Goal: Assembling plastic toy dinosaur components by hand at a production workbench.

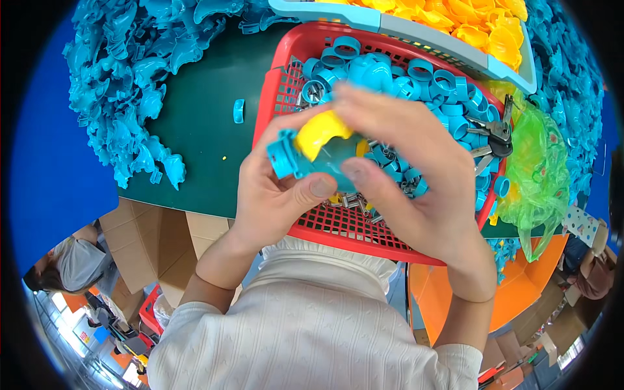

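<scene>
Over the red basket (338,242), my left hand (266,192) grips a blue plastic part (283,155) with a ribbed, hinge-like end, its thumb and fingers wrapped round it. A curved yellow piece (320,134) sits against the blue body, between my hands. My right hand (426,172) closes round the other side of the same part; its thumb presses near the blue edge, and its fingertips are smeared by motion. How the yellow piece joins the blue part is partly hidden. Several blue rings (444,81) and small metal pins (348,203) lie in the basket.
Blue shell parts (123,84) are heaped on the left of the green table (195,130), with a lone ring (239,110). Behind stands a light blue crate (364,18) of yellow pieces. Keys (497,136) and a green plastic bag (536,169) lie at the basket's right. Cardboard boxes (146,240) stand below.
</scene>
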### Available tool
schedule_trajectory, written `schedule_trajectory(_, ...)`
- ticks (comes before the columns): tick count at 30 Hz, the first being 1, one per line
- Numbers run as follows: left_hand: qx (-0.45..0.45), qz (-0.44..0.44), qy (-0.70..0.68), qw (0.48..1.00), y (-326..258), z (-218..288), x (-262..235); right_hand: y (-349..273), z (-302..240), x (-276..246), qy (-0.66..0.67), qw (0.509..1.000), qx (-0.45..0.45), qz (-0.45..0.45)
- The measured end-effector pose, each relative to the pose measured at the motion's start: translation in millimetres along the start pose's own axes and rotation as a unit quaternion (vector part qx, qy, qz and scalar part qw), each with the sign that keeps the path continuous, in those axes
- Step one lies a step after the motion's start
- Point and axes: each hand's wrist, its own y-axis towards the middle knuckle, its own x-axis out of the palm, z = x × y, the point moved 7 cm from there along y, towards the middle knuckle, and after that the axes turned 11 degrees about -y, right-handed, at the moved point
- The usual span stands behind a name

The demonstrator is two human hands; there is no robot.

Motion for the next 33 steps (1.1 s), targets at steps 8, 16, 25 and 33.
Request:
schedule_trajectory(8, 0.088, -0.018, 0.084, 0.992, -0.1, 12.8, 1.9, -9.8, 21.8, 1.5, 0.238, 0.935, 0.260, 0.033)
schedule_trajectory(16, 0.032, 0.012, 0.039, 0.999, -0.9, 9.9, -1.6, -9.2, 19.9, -4.2, 0.210, 0.952, 0.217, 0.046)
schedule_trajectory(25, 0.012, -0.102, -0.093, 0.990, -0.7, 10.4, 10.9, 6.6, 7.4, -13.2, 0.006, 0.989, 0.132, -0.062)
schedule_trajectory(33, 0.015, -0.049, -0.123, 0.991, 4.4, 12.7, 4.7, 26.0, 19.0, -31.9, -0.310, 0.949, 0.053, 0.024)
